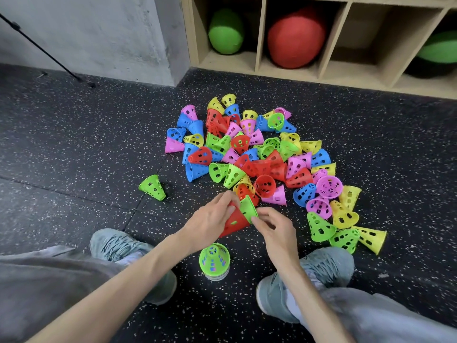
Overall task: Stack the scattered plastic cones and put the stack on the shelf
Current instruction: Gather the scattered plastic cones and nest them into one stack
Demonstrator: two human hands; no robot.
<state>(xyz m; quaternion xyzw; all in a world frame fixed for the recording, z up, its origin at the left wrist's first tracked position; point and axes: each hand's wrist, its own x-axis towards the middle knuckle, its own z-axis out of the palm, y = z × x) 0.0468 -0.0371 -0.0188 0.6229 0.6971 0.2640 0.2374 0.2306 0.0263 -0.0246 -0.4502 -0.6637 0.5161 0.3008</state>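
I see the L hand (210, 216) with its grip curled round a red cone (233, 222), tip under the fingers, wide end toward me. R hand (274, 226) pinches the rim of a green cone (248, 207), which touches the red one at its upper side. Just below, between my shoes (118, 246), a stack (214, 259) stands upright on the floor (74, 144), green on top. Beyond the hands lies the pile (259, 154), many colours, mostly tipped over; one lone green cone (152, 187) apart at left. Shelf (259, 38) at the back, w/ balls (295, 37) in some compartments.
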